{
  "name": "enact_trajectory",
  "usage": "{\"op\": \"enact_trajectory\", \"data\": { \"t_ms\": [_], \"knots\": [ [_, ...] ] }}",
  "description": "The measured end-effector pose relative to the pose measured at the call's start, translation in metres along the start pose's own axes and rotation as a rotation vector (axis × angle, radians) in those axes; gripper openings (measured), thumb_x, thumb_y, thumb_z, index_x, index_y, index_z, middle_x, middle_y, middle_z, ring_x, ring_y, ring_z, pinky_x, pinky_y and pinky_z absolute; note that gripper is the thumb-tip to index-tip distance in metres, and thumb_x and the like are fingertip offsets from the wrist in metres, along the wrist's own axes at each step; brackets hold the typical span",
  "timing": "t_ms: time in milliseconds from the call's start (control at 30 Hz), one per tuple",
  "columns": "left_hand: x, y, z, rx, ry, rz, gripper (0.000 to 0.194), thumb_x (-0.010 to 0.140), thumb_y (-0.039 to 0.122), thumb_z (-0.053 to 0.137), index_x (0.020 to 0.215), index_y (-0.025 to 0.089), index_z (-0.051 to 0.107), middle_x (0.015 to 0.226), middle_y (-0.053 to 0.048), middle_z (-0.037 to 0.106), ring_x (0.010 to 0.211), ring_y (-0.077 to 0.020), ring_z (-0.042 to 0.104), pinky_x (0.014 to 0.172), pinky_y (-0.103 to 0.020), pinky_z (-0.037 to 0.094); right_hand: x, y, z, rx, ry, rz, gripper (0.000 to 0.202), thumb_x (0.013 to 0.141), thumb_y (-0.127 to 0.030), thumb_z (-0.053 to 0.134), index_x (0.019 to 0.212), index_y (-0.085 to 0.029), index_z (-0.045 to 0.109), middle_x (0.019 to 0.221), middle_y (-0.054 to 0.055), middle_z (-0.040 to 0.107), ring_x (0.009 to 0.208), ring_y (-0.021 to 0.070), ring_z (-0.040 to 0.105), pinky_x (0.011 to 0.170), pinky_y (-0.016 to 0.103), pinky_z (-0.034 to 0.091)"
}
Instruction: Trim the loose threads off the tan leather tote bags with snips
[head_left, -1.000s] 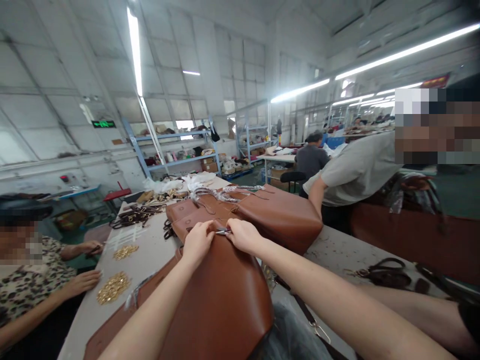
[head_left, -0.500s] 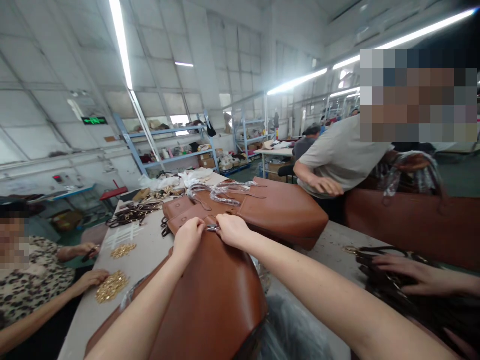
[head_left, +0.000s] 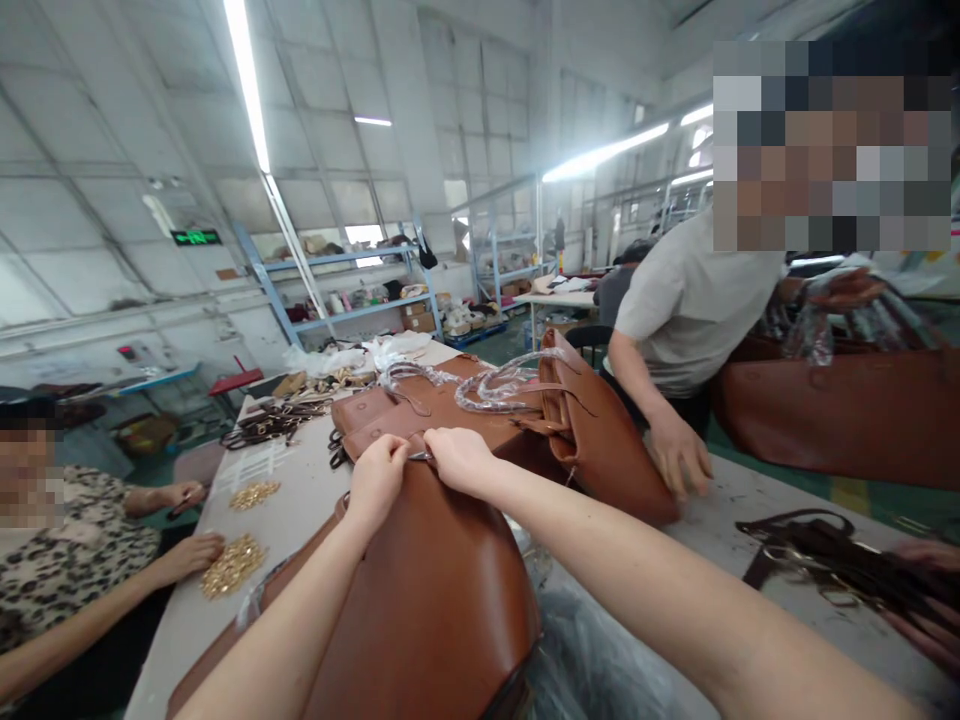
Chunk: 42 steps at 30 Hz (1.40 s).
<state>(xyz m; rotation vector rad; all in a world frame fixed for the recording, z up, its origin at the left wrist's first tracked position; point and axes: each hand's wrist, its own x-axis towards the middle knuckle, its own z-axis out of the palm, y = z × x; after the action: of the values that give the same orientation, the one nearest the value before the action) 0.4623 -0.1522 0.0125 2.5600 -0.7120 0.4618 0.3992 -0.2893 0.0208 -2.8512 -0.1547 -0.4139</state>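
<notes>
A large brown leather bag (head_left: pixel 420 590) lies before me on the table. At its far top edge my left hand (head_left: pixel 379 478) is pinched closed; whatever sits between its fingertips is too small to make out. Close beside it, my right hand (head_left: pixel 461 460) is closed around small metal snips (head_left: pixel 420 456), whose pointed blades face the left fingertips. Just beyond my hands are the flap pieces of another brown bag (head_left: pixel 371 425). Plastic-wrapped handles (head_left: pixel 487 390) lie across the bags behind.
Gold hardware piles (head_left: pixel 234 566) and dark straps (head_left: pixel 277 425) lie on the left of the table (head_left: pixel 180 640), by a seated co-worker's hand (head_left: pixel 193 556). At right, a standing co-worker's hand (head_left: pixel 679 455) is near a tilted brown bag (head_left: pixel 607 440). Dark straps (head_left: pixel 825 560) and clear plastic (head_left: pixel 592 650) lie nearer.
The bag at the back right has tipped up onto its side, and the standing co-worker's hand has come down beside it. The dark straps at right have shifted rightward. My hands stay nearly in place.
</notes>
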Motion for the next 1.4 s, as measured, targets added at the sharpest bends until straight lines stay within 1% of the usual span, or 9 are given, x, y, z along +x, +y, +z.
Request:
{"op": "enact_trajectory", "data": {
  "t_ms": [333, 500, 667, 767, 900, 1033, 1200, 1300, 1400],
  "knots": [
    [0.001, 0.008, -0.012, 0.043, -0.028, -0.005, 0.02, 0.083, 0.025, 0.041, 0.075, 0.018, 0.058, 0.077, -0.005, 0.065, 0.075, -0.0192, 0.058, 0.068, -0.031, 0.042, 0.012, -0.012, 0.003, 0.193, -0.018, 0.018, 0.015, 0.082, -0.017, 0.046, 0.091, -0.015, 0.058, 0.095, 0.013, 0.065, 0.091, 0.0277, 0.06, 0.078, 0.037, 0.043],
    [0.009, -0.021, -0.005, 0.021, -0.044, -0.148, 0.025, 0.088, 0.028, 0.038, 0.09, 0.014, 0.057, 0.092, -0.006, 0.065, 0.088, -0.0186, 0.059, 0.08, -0.038, 0.043, -0.001, 0.001, 0.016, 0.416, 0.027, 0.208, 0.017, 0.079, -0.024, 0.051, 0.093, -0.015, 0.055, 0.096, 0.013, 0.064, 0.09, 0.0273, 0.059, 0.077, 0.037, 0.042],
    [0.002, -0.043, 0.006, -0.009, -0.183, -0.248, 0.04, 0.083, 0.048, 0.039, 0.088, 0.012, 0.057, 0.089, -0.01, 0.066, 0.082, -0.0217, 0.062, 0.074, -0.037, 0.046, -0.035, 0.014, 0.03, 0.757, 0.046, 0.452, 0.033, 0.073, -0.041, 0.058, 0.093, -0.014, 0.053, 0.087, 0.008, 0.064, 0.075, 0.0193, 0.059, 0.066, 0.028, 0.045],
    [-0.003, -0.029, -0.019, -0.018, -0.256, -0.222, 0.051, 0.074, 0.06, 0.041, 0.083, 0.013, 0.058, 0.082, -0.012, 0.068, 0.078, -0.0269, 0.063, 0.066, -0.035, 0.046, -0.054, 0.008, 0.023, 0.979, 0.031, 0.44, 0.024, 0.076, -0.036, 0.056, 0.086, -0.014, 0.055, 0.076, 0.003, 0.062, 0.064, 0.0134, 0.057, 0.057, 0.022, 0.044],
    [-0.02, 0.009, -0.089, -0.062, -0.454, -0.108, 0.041, 0.062, 0.059, 0.055, 0.069, 0.019, 0.062, 0.067, -0.002, 0.069, 0.064, -0.023, 0.063, 0.054, -0.028, 0.044, -0.074, -0.013, -0.009, 1.175, 0.009, 0.341, 0.018, 0.071, -0.03, 0.06, 0.073, -0.013, 0.056, 0.06, -0.002, 0.055, 0.052, 0.0103, 0.05, 0.05, 0.02, 0.04],
    [-0.057, 0.044, -0.177, -0.047, -0.434, -0.09, 0.045, 0.064, 0.059, 0.053, 0.086, 0.02, 0.063, 0.081, 0.0, 0.068, 0.076, -0.0212, 0.061, 0.065, -0.026, 0.043, -0.085, -0.05, -0.065, 1.287, 0.021, 0.223, 0.018, 0.068, -0.026, 0.064, 0.08, -0.014, 0.059, 0.067, -0.004, 0.056, 0.06, 0.0088, 0.05, 0.059, 0.019, 0.04],
    [-0.131, 0.089, -0.265, 0.466, 0.123, 0.195, 0.059, 0.079, 0.061, 0.03, 0.076, 0.01, 0.06, 0.068, 0.0, 0.049, 0.075, -0.0171, 0.052, 0.076, -0.032, 0.038, -0.102, -0.09, -0.146, 1.339, 0.133, -0.126, 0.02, 0.069, -0.025, 0.063, 0.086, -0.015, 0.061, 0.072, -0.006, 0.055, 0.066, 0.008, 0.052, 0.068, 0.021, 0.039],
    [-0.207, 0.113, -0.265, 0.588, 0.109, 0.365, 0.045, 0.086, 0.048, 0.032, 0.07, 0.017, 0.059, 0.068, -0.004, 0.052, 0.075, -0.022, 0.052, 0.072, -0.035, 0.038, -0.143, -0.098, -0.157, 1.214, 0.134, -0.23, 0.02, 0.069, -0.031, 0.064, 0.081, -0.016, 0.063, 0.072, -0.004, 0.055, 0.069, 0.0109, 0.051, 0.071, 0.023, 0.039],
    [-0.294, 0.124, -0.213, 0.484, -0.108, 0.534, 0.019, 0.085, 0.026, 0.045, 0.074, 0.025, 0.06, 0.067, -0.002, 0.058, 0.06, -0.0188, 0.051, 0.056, -0.032, 0.036, -0.198, -0.094, -0.118, 1.186, -0.032, -0.024, 0.027, 0.071, -0.037, 0.06, 0.09, -0.018, 0.061, 0.074, -0.003, 0.057, 0.069, 0.0126, 0.051, 0.069, 0.025, 0.04]
  ]
}}
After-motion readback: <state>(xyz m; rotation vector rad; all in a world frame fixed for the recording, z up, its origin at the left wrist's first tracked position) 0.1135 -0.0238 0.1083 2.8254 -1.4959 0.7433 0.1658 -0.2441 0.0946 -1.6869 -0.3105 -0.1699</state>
